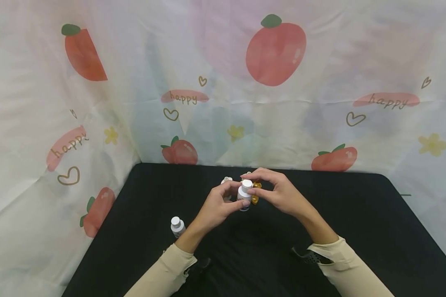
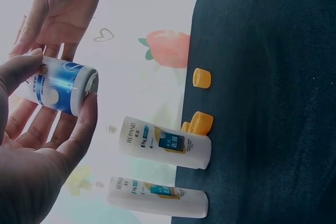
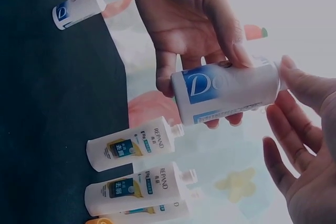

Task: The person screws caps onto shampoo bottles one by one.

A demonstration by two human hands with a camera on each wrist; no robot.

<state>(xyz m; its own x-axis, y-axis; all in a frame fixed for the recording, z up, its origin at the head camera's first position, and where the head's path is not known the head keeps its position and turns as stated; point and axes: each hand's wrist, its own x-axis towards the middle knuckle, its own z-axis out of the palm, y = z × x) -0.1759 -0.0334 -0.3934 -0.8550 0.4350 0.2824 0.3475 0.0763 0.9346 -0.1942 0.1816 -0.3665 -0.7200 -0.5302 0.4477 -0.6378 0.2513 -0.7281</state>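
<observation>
A small white bottle with a blue label (image 3: 226, 90) stands upright between the two hands, raised over the black table. My left hand (image 1: 214, 208) grips its body, thumb on one side and fingers on the other. At its top, my right hand (image 1: 284, 194) pinches the white cap (image 1: 247, 184) between thumb and index finger, with the other fingers spread apart. A second bottle of the same kind (image 1: 176, 226) stands near my left forearm. Behind the held bottle, in the left wrist view, are white REPAND bottles (image 2: 165, 142), largely hidden by the hands in the head view.
Several white REPAND bottles (image 3: 139, 187) stand in a group toward the back of the table (image 1: 342, 206). Beside them are yellow-orange objects (image 2: 201, 78). A fruit-print curtain (image 1: 223, 62) closes off the back and the left side.
</observation>
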